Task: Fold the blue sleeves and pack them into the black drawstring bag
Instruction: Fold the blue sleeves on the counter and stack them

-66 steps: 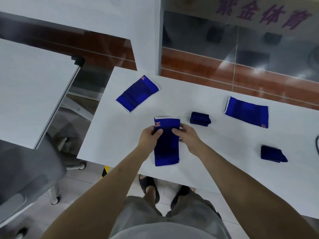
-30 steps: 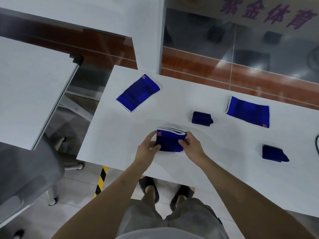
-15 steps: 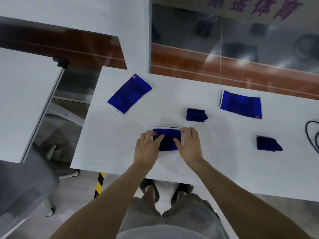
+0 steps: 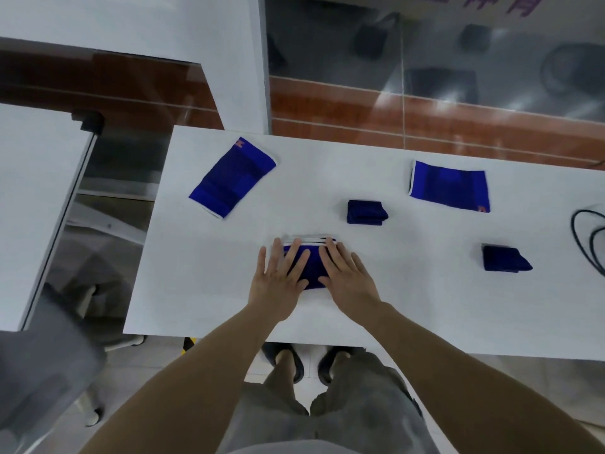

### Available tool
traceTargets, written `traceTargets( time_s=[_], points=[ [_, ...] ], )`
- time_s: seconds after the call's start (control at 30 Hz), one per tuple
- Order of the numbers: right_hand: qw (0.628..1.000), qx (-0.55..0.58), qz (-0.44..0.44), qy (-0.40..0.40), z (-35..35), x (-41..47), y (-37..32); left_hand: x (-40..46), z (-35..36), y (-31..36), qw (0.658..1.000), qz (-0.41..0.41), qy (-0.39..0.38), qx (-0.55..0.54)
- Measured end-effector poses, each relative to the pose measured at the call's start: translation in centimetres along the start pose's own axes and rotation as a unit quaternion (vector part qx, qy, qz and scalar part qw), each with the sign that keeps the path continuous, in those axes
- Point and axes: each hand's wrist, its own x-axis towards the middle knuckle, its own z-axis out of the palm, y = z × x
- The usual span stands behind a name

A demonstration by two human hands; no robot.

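Note:
A blue sleeve (image 4: 312, 267), folded in half with its white edges stacked at the far side, lies on the white table (image 4: 203, 290) near the front edge. My left hand (image 4: 278, 280) and my right hand (image 4: 347, 278) press flat on it side by side, fingers spread, gripping nothing. Two more blue sleeves lie flat and unfolded: one at the back left (image 4: 232, 181), one at the back right (image 4: 450, 190). Two small dark folded bundles rest at the middle (image 4: 365, 212) and right (image 4: 502, 258); I cannot tell whether they are bags or sleeves.
A black cable (image 4: 589, 244) loops at the table's right edge. A second white table (image 4: 32, 191) stands to the left across a gap, with a grey chair (image 4: 42, 355) at the lower left. A wall and glass panel rise behind the table.
The long sleeve held in both hands has been folded in half. My hands went from pinching its edges to lying flat on top of it.

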Motion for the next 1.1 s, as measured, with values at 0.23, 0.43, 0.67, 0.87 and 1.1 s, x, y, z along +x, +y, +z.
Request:
traceTargets(
  time_s=[0.23,0.43,0.67,0.87,1.1],
  points=[
    [1.000,0.027,-0.004,-0.009,-0.3,0.2,0.1,0.3,-0.5,0.5,0.999,-0.023,-0.025,-0.010],
    [0.999,0.046,0.003,-0.010,-0.9,0.3,0.3,0.2,-1.4,1.5,0.998,-0.046,-0.035,-0.003],
    [0.998,0.030,-0.038,-0.026,-3.2,1.2,1.5,-0.2,-2.6,3.7,0.993,-0.111,-0.035,-0.034],
    [0.994,0.058,-0.061,0.063,-6.7,2.8,1.9,-0.4,-4.7,5.2,0.968,-0.195,-0.015,-0.155],
    [0.982,0.127,-0.098,0.100,-9.1,6.2,-0.5,0.2,-8.1,2.6,0.895,-0.331,0.075,-0.290]
  ],
)
